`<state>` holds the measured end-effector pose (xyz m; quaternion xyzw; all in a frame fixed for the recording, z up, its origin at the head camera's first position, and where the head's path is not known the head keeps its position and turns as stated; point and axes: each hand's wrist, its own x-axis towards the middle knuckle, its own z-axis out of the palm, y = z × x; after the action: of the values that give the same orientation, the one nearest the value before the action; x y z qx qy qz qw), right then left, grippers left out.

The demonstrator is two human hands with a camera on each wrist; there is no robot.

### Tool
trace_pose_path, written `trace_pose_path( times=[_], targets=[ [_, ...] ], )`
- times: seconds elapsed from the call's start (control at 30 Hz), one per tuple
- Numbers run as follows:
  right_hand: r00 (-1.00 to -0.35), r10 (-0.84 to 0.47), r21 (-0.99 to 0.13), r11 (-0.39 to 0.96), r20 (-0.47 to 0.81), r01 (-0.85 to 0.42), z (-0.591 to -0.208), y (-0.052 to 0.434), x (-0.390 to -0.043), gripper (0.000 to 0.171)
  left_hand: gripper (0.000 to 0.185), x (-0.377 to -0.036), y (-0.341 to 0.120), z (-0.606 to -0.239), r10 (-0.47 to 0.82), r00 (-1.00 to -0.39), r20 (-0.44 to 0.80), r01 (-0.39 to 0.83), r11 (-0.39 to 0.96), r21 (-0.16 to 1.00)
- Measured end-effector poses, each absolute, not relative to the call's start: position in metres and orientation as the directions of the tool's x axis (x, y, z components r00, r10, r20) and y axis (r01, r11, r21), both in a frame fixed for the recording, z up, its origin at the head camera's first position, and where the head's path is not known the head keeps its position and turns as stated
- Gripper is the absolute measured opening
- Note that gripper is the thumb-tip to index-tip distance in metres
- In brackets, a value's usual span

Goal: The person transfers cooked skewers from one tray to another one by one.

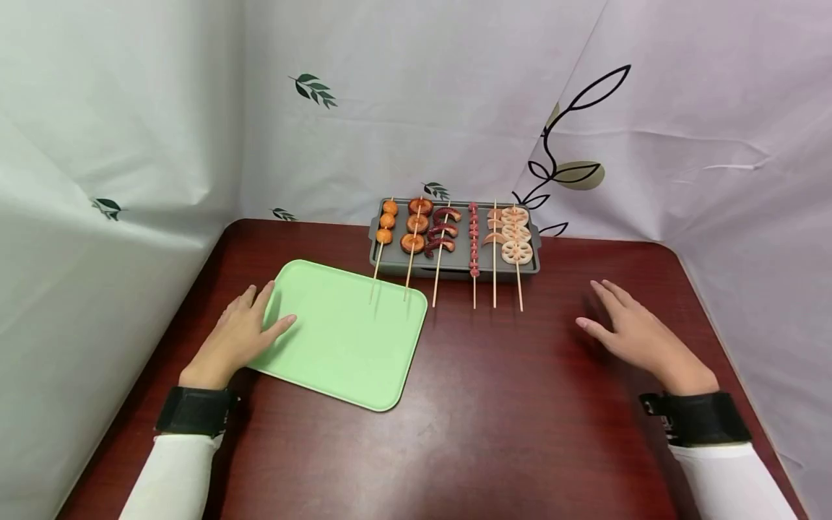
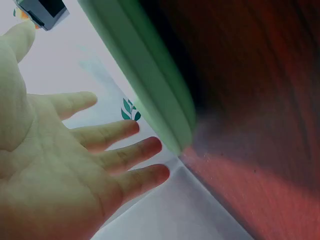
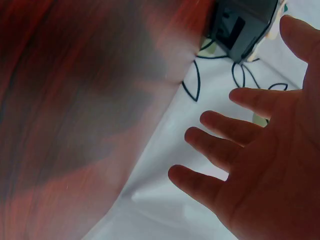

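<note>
A light green tray (image 1: 344, 339) lies on the dark red table (image 1: 494, 404), left of centre. My left hand (image 1: 243, 332) rests flat at the tray's left edge, thumb lying on the tray, fingers straight; in the left wrist view the open palm (image 2: 55, 165) sits beside the tray's rim (image 2: 150, 80). A grey grill pan (image 1: 455, 263) at the table's back holds several skewers (image 1: 442, 238) of food, with sticks pointing toward me. My right hand (image 1: 633, 328) lies flat on the table at the right, fingers spread, holding nothing (image 3: 260, 150).
White sheets printed with leaves wall the table on the left, back and right. Two skewer sticks (image 1: 406, 278) overhang the green tray's far edge. The grill pan's corner (image 3: 240, 25) shows beyond my right fingertips.
</note>
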<state>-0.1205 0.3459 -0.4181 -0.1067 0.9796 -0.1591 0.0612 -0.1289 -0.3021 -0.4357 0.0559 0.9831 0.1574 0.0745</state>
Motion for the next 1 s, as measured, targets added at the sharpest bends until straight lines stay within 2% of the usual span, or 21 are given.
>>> trace_pose_path(
  times=[0.37,0.6,0.77,1.0],
  targets=[
    [-0.963,-0.268,-0.341,0.908,-0.03,-0.243,-0.42,0.326,-0.112,0.079,0.089,-0.13,-0.298,-0.44,0.11,-0.986,-0.126,0.059,0.934,0.351],
    [-0.951,-0.307,-0.387,0.88,-0.019,-0.276,-0.424,0.312,-0.108,0.07,0.068,-0.132,-0.297,-0.441,0.112,-0.987,-0.116,0.064,0.932,0.356],
    [-0.941,-0.337,-0.423,0.855,-0.011,-0.301,-0.426,0.302,-0.107,0.063,0.054,-0.134,-0.297,-0.443,0.138,-0.987,-0.078,0.107,0.943,0.314],
    [-0.928,-0.373,-0.475,0.817,-0.002,-0.328,-0.429,0.29,-0.107,0.056,0.057,-0.133,-0.3,-0.441,0.196,-0.981,-0.012,0.187,0.952,0.243]
  ],
)
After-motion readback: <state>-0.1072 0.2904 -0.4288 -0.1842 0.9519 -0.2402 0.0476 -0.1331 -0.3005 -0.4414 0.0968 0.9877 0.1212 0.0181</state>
